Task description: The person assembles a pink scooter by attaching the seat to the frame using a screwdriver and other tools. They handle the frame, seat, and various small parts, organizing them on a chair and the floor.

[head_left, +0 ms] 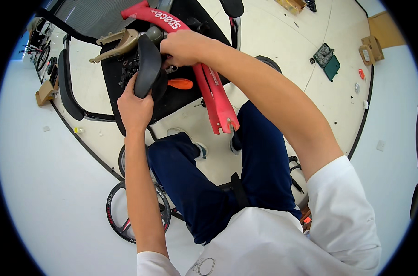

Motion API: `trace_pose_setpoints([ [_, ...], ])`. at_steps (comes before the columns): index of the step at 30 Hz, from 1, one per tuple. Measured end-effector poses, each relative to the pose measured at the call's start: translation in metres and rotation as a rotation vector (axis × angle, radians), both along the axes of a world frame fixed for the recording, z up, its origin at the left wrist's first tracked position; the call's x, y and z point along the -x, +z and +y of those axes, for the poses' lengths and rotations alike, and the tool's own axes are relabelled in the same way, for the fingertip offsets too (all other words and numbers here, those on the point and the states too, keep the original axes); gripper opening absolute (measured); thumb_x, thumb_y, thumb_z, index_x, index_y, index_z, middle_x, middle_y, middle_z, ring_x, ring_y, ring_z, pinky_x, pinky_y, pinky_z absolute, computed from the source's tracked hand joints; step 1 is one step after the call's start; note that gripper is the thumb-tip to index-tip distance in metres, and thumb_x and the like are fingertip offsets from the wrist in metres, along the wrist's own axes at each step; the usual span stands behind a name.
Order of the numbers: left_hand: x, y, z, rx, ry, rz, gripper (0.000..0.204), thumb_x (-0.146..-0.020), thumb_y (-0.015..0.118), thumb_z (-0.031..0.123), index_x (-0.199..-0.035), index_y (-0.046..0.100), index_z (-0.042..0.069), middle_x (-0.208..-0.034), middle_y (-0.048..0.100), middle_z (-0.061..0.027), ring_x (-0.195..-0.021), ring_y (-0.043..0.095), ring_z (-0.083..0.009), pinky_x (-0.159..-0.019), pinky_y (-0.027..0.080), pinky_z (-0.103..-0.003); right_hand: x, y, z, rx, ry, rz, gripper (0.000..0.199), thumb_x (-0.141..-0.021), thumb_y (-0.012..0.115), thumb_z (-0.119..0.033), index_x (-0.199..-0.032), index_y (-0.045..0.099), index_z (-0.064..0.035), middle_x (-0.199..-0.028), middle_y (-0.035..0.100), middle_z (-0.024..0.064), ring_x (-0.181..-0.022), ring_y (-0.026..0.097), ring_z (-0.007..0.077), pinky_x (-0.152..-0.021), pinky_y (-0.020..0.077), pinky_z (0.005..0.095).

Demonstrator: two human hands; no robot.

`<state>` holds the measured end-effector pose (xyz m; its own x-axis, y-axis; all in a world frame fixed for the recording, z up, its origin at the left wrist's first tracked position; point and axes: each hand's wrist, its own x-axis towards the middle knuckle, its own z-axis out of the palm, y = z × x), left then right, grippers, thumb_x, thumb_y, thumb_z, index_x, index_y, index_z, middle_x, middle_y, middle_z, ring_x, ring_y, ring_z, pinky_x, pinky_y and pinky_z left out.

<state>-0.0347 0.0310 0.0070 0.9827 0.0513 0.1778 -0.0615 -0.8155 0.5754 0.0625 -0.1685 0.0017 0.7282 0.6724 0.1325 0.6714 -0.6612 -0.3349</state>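
Observation:
My left hand (136, 108) grips the near end of a black bicycle saddle (149, 62), which stands on its side above a black office chair's seat (174, 102). Fingers curled, my right hand (185, 48) is closed just right of the saddle; what it holds is hidden. A short silver metal part (171, 69) shows below those fingers. A red bicycle frame (208, 99) lies across the chair, partly behind my right hand, its slotted end hanging over the near edge. Left of the saddle rests a beige fork (121, 44). An orange handle (180, 83) lies beneath my right hand.
Chair armrests (71, 87) flank the work at left and top right. A small black wheel (121, 221) leans by the wall at lower left. An opened green tool case (331, 68) and cardboard boxes (372, 50) sit on the floor at right.

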Motion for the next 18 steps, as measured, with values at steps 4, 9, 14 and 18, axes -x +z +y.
trace_pose_setpoints([
  [4, 0.006, -0.004, 0.0, 0.074, 0.081, -0.017, 0.041, -0.078, 0.071, 0.008, -0.119, 0.068, 0.002, -0.102, 0.071, -0.0222, -0.096, 0.069, -0.038, -0.088, 0.053, -0.039, -0.006, -0.004, 0.006, 0.008, -0.019, 0.058, 0.032, -0.079, 0.076, -0.036, -0.091, 0.075, -0.0064, -0.084, 0.072, 0.0161, -0.083, 0.069, 0.0356, -0.077, 0.0548, 0.0449],
  [9, 0.068, -0.023, -0.044, 0.137, 0.164, -0.453, 0.017, -0.083, 0.073, 0.003, -0.099, 0.068, 0.002, -0.092, 0.067, -0.0091, -0.084, 0.067, -0.0191, -0.077, 0.052, -0.028, -0.002, -0.001, -0.002, -0.015, -0.019, 0.042, 0.028, -0.082, 0.072, -0.032, -0.088, 0.075, -0.0051, -0.077, 0.07, 0.0153, -0.078, 0.068, 0.0341, -0.074, 0.0537, 0.0429],
  [14, 0.023, -0.067, -0.075, 0.912, 0.232, 0.069, 0.035, -0.101, 0.058, 0.024, -0.113, 0.064, -0.009, -0.103, 0.07, -0.0111, -0.087, 0.067, -0.0143, -0.079, 0.052, -0.027, 0.0, -0.002, -0.003, -0.028, -0.002, 0.061, 0.026, -0.085, 0.069, -0.03, -0.094, 0.077, -0.0069, -0.076, 0.071, 0.0151, -0.073, 0.068, 0.0335, -0.072, 0.054, 0.0405],
  [18, -0.007, -0.076, -0.082, 1.129, 0.187, 0.106, 0.042, -0.105, 0.05, 0.027, -0.124, 0.057, -0.01, -0.118, 0.065, -0.0165, -0.106, 0.065, -0.0208, -0.098, 0.052, -0.033, -0.001, -0.013, -0.007, -0.065, -0.006, 0.014, 0.026, -0.086, 0.068, -0.029, -0.094, 0.077, -0.0064, -0.076, 0.07, 0.016, -0.073, 0.068, 0.0335, -0.072, 0.0539, 0.0409],
])
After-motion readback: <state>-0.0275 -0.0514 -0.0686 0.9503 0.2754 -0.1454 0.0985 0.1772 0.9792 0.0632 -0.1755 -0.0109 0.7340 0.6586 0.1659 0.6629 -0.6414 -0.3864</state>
